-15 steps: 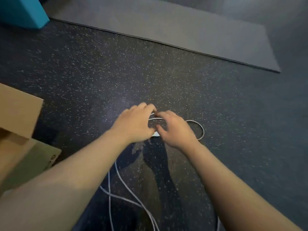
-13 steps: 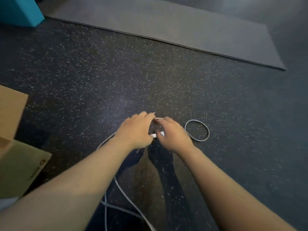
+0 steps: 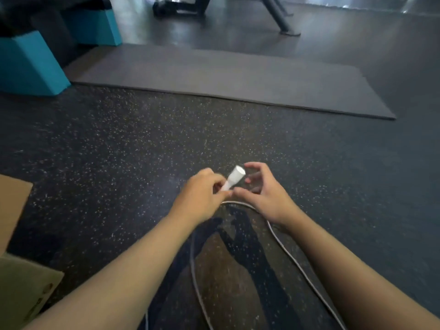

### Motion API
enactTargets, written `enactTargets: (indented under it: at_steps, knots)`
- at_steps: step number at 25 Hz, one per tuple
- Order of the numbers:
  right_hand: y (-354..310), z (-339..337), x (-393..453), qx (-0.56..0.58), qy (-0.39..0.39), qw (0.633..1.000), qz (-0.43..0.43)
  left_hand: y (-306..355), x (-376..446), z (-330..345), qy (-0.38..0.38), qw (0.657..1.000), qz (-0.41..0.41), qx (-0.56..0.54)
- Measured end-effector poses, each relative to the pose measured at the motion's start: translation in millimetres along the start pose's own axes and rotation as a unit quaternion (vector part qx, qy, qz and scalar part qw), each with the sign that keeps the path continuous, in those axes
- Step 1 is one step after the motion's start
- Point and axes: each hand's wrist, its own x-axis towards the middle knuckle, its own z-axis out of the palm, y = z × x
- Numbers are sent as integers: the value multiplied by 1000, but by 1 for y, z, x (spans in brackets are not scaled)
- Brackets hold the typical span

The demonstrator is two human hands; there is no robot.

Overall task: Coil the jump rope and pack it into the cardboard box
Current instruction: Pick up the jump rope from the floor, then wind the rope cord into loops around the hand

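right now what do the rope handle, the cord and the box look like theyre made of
Handle: looks like smooth white plastic, an even matte surface and a clean round end. Cord: thin, pale, bends in loose curves on the floor, so probably coated cable or PVC; too blurred to be sure. Box: brown cardboard, dull and flat, with open flaps.

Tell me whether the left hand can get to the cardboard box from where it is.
Probably yes. Bare floor lies between the left hand and the cardboard box, with nothing in the way. But it is pinching the white rope handle, so it would carry or release that first.
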Motion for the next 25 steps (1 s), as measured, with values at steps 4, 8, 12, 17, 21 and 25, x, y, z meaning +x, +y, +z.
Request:
enactTargets:
  at_steps: [4,8,12,17,21,25]
  knots:
    - [-57,-18,-8,127,-73,989,3,66,26,-86,48,977,72,-196]
    - [-109,-38,-18,219,-75,971,-59,99,27,-161,72,961,100,-246]
    - [-157,-89,-21,50,-16,986,-160,108,16,-218,132,966,149,167]
    - [-211,-123,-29,-16,0,971,-237,162,9,-242,54,866,302,395]
    - [-211,-162,-40,3,-12,985,-172,159,4,-278,36,877,267,397]
    - [-203,-189,-51,-20,1,993,-116,136,-5,-301,21,891,223,395]
